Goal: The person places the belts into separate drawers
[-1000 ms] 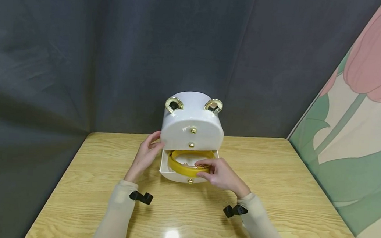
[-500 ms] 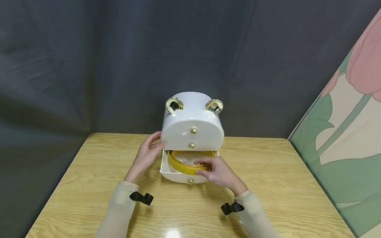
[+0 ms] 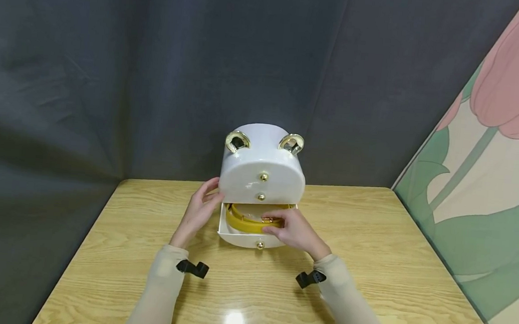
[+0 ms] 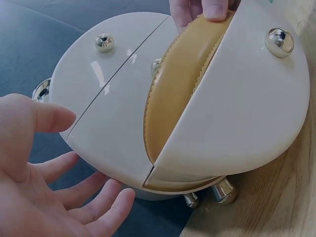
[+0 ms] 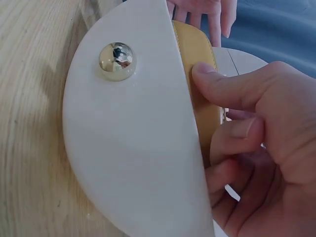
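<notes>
A coiled yellow belt (image 3: 248,225) with a gold buckle sits in the pulled-out bottom drawer (image 3: 231,237) of a white rounded box (image 3: 263,155), partly under the box's front. My right hand (image 3: 297,230) pinches the belt near its buckle; in the right wrist view the thumb lies on the belt's outer face (image 5: 197,44), fingers behind. At the box's left side is my left hand (image 3: 198,213), fingers spread and relaxed, its tips at the box's edge. In the left wrist view the belt (image 4: 173,94) stands above the drawer's front (image 4: 242,108).
Gold ear-shaped pieces (image 3: 237,142) top the box, and round gold knobs (image 3: 264,177) mark its drawers. Short gold feet (image 4: 224,190) are under it. The wooden table (image 3: 122,253) meets a dark curtain (image 3: 225,69) behind and a tulip-patterned panel (image 3: 487,208) at the right.
My right hand has shifted a little left and away from me, carrying the belt deeper into the drawer. The left hand and the box stay in place.
</notes>
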A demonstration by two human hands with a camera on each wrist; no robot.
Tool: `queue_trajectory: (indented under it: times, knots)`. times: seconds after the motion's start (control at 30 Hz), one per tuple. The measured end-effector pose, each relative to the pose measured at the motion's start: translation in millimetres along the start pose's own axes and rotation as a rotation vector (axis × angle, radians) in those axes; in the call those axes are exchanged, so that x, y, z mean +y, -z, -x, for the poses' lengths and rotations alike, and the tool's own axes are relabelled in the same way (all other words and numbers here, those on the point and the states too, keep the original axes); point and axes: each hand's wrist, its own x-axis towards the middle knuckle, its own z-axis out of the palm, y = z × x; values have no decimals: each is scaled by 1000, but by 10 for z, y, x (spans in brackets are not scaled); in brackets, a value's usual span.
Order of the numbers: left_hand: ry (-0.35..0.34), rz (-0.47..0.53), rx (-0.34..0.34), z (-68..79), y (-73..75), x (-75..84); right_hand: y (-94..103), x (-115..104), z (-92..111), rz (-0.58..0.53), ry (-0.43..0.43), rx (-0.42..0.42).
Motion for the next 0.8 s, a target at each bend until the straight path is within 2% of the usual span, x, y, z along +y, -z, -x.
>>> queue_trajectory:
  times: [0.13, 0.23, 0.47, 0.63, 0.8]
  knots:
    - [-7, 3, 0, 3, -6, -2, -10, 8, -25, 12, -21, -4]
    - [-10, 1, 0, 1, -7, 3, -15, 27, -59, -10, -52, -40]
    - [-11, -7, -5, -15, -23, 27, 65, 95, -173, -134, -130, -185]
    - [0, -2, -5, -7, -43, 13, 107, 169, -188, -213, -222, -282]
    - [1, 0, -10, 0, -51, 17, 115, 167, -163, -218, -247, -276]
